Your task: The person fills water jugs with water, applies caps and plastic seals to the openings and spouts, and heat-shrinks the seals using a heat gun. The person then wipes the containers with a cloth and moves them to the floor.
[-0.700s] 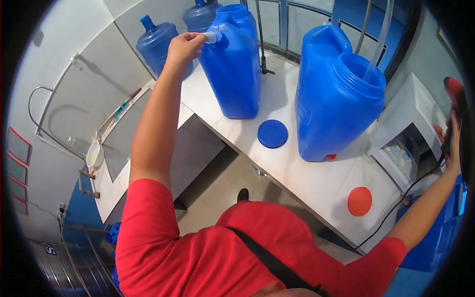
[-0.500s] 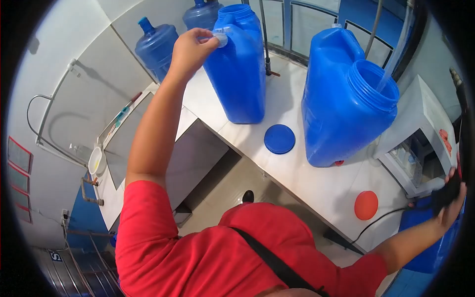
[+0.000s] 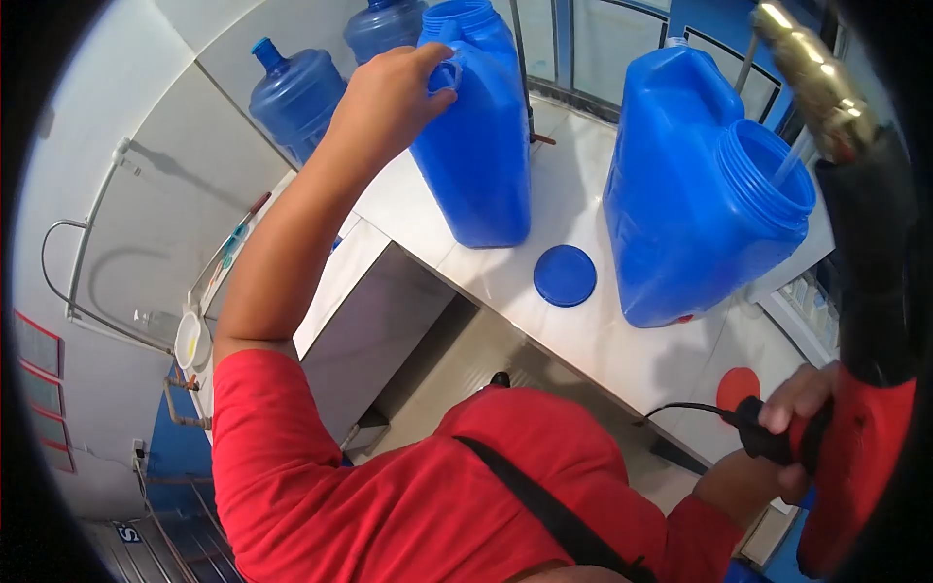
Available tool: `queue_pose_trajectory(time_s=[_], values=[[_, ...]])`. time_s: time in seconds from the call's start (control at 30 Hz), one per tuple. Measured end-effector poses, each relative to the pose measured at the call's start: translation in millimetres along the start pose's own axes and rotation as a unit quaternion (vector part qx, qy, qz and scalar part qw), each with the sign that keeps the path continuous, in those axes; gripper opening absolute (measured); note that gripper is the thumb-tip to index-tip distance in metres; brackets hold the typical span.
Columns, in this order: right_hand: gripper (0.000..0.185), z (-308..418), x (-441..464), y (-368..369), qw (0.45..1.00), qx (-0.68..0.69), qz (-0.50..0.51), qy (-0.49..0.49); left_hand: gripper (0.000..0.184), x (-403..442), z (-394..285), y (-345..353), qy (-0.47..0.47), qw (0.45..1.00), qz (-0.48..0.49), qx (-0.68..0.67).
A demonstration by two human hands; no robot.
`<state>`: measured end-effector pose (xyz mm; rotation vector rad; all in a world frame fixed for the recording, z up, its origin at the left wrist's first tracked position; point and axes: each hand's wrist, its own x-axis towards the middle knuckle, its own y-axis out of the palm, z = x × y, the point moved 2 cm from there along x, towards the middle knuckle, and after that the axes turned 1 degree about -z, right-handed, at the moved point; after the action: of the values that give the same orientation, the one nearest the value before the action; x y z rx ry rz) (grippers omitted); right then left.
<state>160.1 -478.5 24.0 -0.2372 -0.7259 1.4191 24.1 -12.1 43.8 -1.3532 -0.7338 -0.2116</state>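
My left hand [image 3: 397, 95] pinches a clear ring-shaped piece of plastic [image 3: 446, 78] between thumb and fingers, at the upper shoulder of a tall blue jug [image 3: 481, 165]. Whether the ring sits around a small spout is hidden. In my right hand [image 3: 799, 413] is a red and black heat gun [image 3: 865, 418] with a shiny metal nozzle, held at the right edge with its nozzle toward the top of the view. A second blue jug [image 3: 671, 204] stands uncapped on the counter, a clear hose [image 3: 792, 160] reaching into its wide mouth.
A blue lid [image 3: 565, 276] and a red-orange lid [image 3: 739, 391] lie on the white counter [image 3: 486, 277]. Two translucent water bottles [image 3: 296, 97] stand at the back left. A black cord [image 3: 680, 406] runs from the heat gun. A white cabinet [image 3: 802, 306] is partly hidden on the right.
The heat gun has come into fuller view at the right, swung up with its nozzle raised. My left fingers have shifted slightly right around the clear plastic, and the view has turned slightly.
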Motion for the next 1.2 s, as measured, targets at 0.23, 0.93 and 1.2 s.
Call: queue_pose_trajectory(time_s=[0.23,0.93,1.2], values=[[0.06,-41,42,66,0.968,0.017,-0.238,-0.071,0.04,4,1,0,-0.004,0.997,0.035,0.063],[0.078,-72,77,92,0.971,0.015,-0.239,-0.013,0.046,-1,20,16,0.089,0.993,-0.066,0.037],[0.077,-79,82,103,0.965,0.035,-0.257,-0.046,0.025,9,34,5,0.222,0.975,-0.017,-0.023]])
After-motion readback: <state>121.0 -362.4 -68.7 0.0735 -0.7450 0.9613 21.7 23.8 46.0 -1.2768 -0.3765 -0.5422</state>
